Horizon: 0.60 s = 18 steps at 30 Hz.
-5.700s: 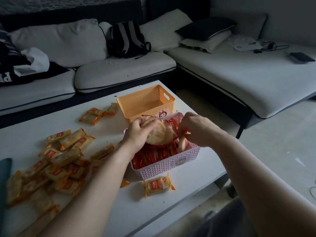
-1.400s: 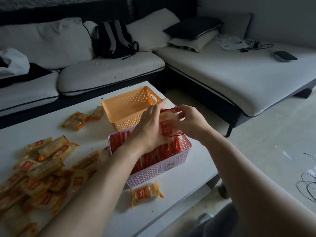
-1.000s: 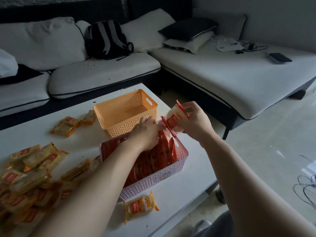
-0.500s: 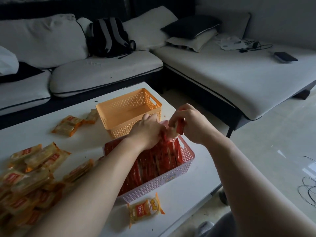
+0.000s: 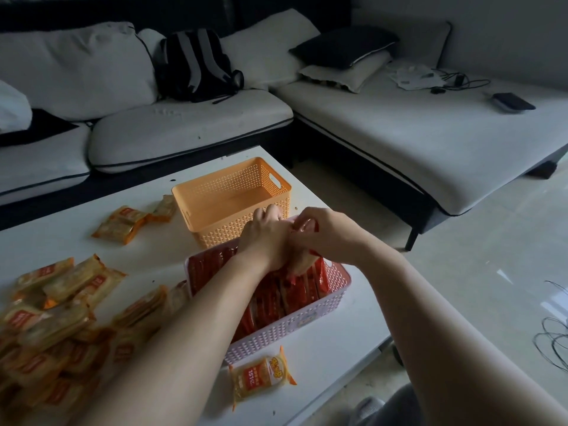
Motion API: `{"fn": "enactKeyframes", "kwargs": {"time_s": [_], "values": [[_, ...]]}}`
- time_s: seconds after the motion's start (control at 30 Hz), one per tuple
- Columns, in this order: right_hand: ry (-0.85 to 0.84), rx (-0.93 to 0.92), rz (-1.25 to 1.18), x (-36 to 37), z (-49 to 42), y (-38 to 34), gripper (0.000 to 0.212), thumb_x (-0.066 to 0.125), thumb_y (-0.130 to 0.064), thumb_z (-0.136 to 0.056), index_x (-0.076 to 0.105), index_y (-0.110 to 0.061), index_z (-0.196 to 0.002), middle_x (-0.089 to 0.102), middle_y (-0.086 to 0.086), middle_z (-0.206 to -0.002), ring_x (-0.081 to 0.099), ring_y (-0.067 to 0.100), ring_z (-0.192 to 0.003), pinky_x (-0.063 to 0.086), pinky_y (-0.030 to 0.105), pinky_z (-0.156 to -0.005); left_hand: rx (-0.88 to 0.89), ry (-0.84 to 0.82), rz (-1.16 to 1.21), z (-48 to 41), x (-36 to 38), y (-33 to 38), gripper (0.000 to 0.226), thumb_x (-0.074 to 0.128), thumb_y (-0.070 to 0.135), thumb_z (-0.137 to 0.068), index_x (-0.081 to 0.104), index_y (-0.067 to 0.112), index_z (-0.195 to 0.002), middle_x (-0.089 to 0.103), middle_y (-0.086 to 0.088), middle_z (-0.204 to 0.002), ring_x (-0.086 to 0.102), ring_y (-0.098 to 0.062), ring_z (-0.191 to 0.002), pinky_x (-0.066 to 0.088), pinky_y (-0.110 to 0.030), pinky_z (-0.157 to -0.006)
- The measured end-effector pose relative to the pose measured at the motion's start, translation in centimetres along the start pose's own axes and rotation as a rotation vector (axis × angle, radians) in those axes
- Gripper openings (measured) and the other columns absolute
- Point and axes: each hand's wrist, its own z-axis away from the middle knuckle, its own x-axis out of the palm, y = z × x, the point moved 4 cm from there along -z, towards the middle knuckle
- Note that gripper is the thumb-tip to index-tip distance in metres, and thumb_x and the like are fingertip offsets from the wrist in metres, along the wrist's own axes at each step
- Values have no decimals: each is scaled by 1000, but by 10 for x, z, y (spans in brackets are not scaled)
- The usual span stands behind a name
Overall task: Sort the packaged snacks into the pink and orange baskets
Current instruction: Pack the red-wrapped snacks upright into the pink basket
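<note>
Two hands, pink perforated plastic basket (image 5: 307, 321), white table (image 5: 344, 348) right edge: your right hand (image 5: 329, 235) pinches red-wrapped snack packet (image 5: 307, 265), likely for slotting upright; left hand (image 5: 264, 241) grip hidden.

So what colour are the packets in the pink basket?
The packets are red; head view.

Red snacks (image 5: 296, 295) upright, filling pink basket (image 5: 292, 329) beside orange basket (image 5: 215, 236)

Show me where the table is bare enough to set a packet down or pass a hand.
Bare table: the far strip behind the two stray packets and left of the orange basket; the near right corner beside the pink basket. Crowded: the packet pile at left.
</note>
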Motion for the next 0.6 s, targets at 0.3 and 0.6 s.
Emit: {"fn": "enactKeyframes", "kwargs": {"time_s": [0.3,0.6], "values": [[174,252,-272,-29,6,16,45,81,-23,-82,63,-10,-122,69,3,-98,67,12,-70,53,20,-48,-9,65,68,-2,2,-3,27,48,24,-103,69,39,-109,48,-4,-130,40,-27,-124,40,-35,-83],[468,71,-6,-15,3,10,24,65,-32,-94,64,-17,-113,66,0,-94,62,14,-72,57,30,-62,4,93,74,-4,1,-9,28,52,22,-104,70,41,-114,49,2,-116,42,-25,-121,40,-34,-74]]}}
